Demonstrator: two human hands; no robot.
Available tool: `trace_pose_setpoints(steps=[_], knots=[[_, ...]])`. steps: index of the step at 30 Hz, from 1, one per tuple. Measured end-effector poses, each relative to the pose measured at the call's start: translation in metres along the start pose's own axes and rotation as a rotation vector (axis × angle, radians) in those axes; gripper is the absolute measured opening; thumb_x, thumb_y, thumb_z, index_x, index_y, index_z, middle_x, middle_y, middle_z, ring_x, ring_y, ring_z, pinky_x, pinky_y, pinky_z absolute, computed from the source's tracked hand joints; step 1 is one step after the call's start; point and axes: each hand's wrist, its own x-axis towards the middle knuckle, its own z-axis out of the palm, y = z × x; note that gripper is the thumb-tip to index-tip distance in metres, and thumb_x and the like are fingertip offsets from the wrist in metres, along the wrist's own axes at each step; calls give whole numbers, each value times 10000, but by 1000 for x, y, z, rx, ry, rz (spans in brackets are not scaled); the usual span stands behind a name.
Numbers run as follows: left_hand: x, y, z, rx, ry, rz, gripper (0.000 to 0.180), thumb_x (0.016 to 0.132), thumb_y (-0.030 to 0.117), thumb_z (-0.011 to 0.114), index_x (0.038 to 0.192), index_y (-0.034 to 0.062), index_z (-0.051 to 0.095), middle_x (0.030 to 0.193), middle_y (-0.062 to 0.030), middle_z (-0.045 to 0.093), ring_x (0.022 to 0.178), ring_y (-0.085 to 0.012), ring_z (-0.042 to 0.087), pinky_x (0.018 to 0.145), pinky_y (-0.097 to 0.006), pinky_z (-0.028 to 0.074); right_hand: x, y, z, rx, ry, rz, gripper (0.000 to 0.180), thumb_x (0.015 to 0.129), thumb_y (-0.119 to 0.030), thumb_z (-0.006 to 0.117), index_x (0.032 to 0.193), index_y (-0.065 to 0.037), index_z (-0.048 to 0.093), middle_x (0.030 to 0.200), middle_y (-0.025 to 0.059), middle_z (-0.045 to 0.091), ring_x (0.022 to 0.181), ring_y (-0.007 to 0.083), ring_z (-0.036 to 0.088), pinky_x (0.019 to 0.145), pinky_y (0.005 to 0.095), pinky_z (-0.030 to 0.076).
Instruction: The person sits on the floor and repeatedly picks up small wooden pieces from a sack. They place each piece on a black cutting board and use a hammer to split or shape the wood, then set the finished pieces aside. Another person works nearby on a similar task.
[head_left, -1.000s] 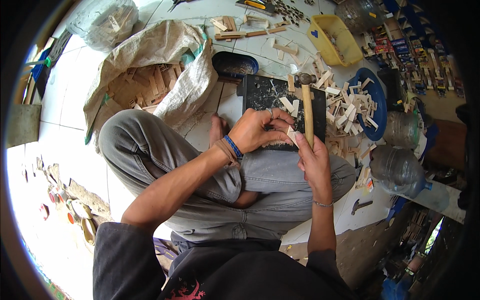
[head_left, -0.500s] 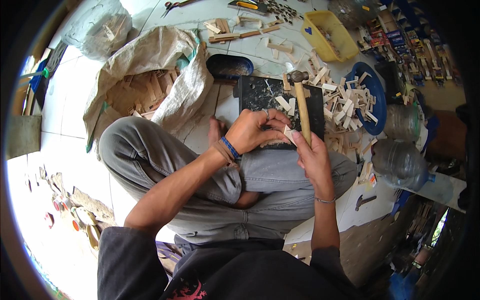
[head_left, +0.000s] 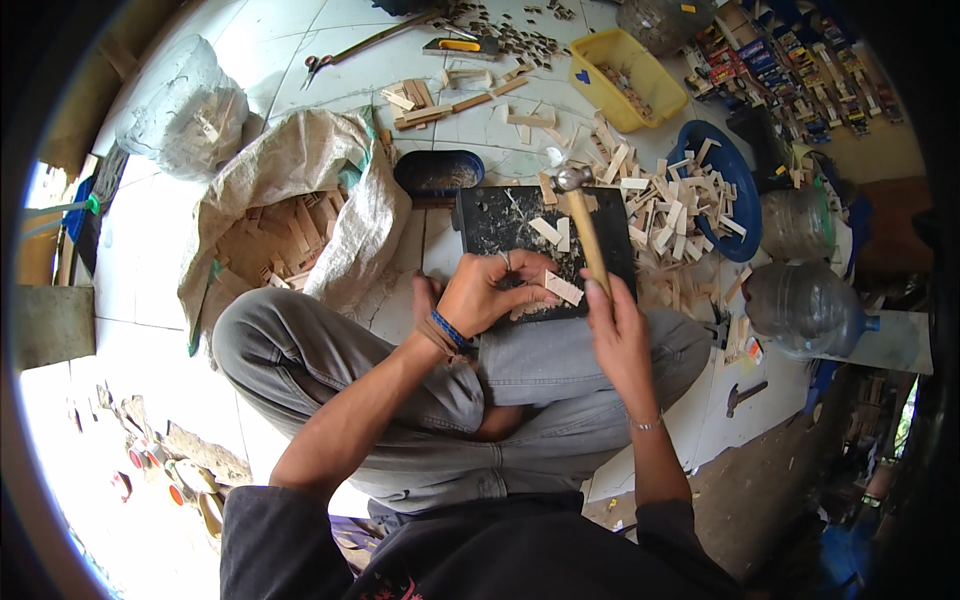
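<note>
Between the thumb and fingers of my left hand [head_left: 498, 292] is a small pale wood block [head_left: 564, 288], pinched at one end above the near part of a black board [head_left: 492, 228]. My right hand [head_left: 618, 328] is closed around the wooden handle of a hammer [head_left: 583, 222]. Its metal head points away from me, over the far right part of the board. Two loose wood pieces [head_left: 546, 231] lie on the board beside the hammer, among shavings and dust. The board rests in front of my crossed legs.
Right of the board, wood pieces [head_left: 668, 212] heap against a blue basin [head_left: 748, 200]. A white sack [head_left: 372, 215] of wood pieces stands at left. Farther off are a blue oval tray [head_left: 478, 166], a yellow tub [head_left: 660, 112] and scissors [head_left: 314, 66]. Another hammer [head_left: 745, 398] lies at right.
My right hand has drawn away from the wood block, which now stays in my left hand alone with more of it showing. The hammer has tilted slightly left. The whole view has shifted.
</note>
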Motion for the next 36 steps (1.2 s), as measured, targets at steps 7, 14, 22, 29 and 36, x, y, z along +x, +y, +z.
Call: trace_pose_setpoints(steps=[7,14,22,29,36], knots=[[-4,-7,1,49,1,-57,314,885,71,834,1162,-40,735,1018,-85,796,958,-107,731,846,-270,599,-60,6,-43,-252,21,-387,557,1023,-30,609,1563,-46,472,1219,226,718,852,312,740,741,387,565],[-6,-6,-1,34,-3,-83,307,892,71,828,1152,-58,725,1023,-100,794,960,-126,738,851,-272,601,-75,21,-40,-366,-30,-442,593,988,22,632,1556,-57,484,1055,198,732,845,327,735,728,408,579],[-8,-6,0,-24,48,-98,279,880,169,855,1076,-9,766,933,-77,805,832,-80,727,749,-271,590,-80,13,-45,-448,99,-516,627,963,25,664,1556,-70,485,1043,202,726,827,322,739,710,418,584],[-8,-4,-2,74,-6,-74,250,922,103,806,1121,-33,739,1000,-75,805,921,-90,738,801,-251,595,-81,15,-53,-421,119,-518,646,953,24,673,1561,-48,465,1176,227,730,936,346,764,730,405,609],[-8,-2,-3,35,-21,-95,264,911,106,816,1118,-36,737,996,-79,804,926,-101,740,813,-251,595,-78,15,-49,-544,-151,-365,645,956,48,638,1566,-15,437,1372,269,648,1019,355,760,782,413,624]])
